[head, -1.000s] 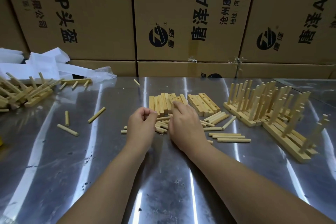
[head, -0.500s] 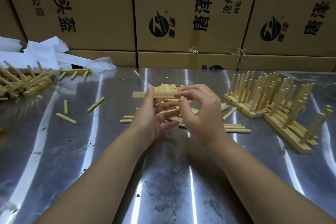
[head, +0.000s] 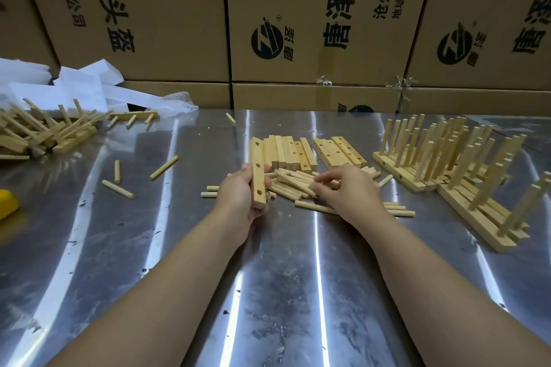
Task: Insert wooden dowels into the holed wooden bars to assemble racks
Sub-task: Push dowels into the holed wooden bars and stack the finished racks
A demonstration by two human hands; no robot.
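Observation:
My left hand (head: 240, 202) grips a holed wooden bar (head: 257, 171), held lengthwise away from me with its holes facing up. My right hand (head: 347, 192) rests on the heap of loose dowels (head: 293, 185) at the table's middle, its fingertips curled onto one of them. Behind the heap lie two groups of holed bars (head: 286, 152), flat and side by side. Finished racks (head: 441, 158) with upright dowels stand at the right.
A jumble of racks (head: 44, 131) lies at the far left, with stray dowels (head: 117, 189) nearby. White wrapping (head: 86, 89) sits behind it. Cardboard boxes (head: 298, 24) wall off the back. A yellow object (head: 6, 202) pokes in at the left edge. The metal table (head: 283, 292) reflects light.
The bar, held crosswise by both hands before, now points away from me in my left hand alone. My right hand has dropped onto the dowel heap.

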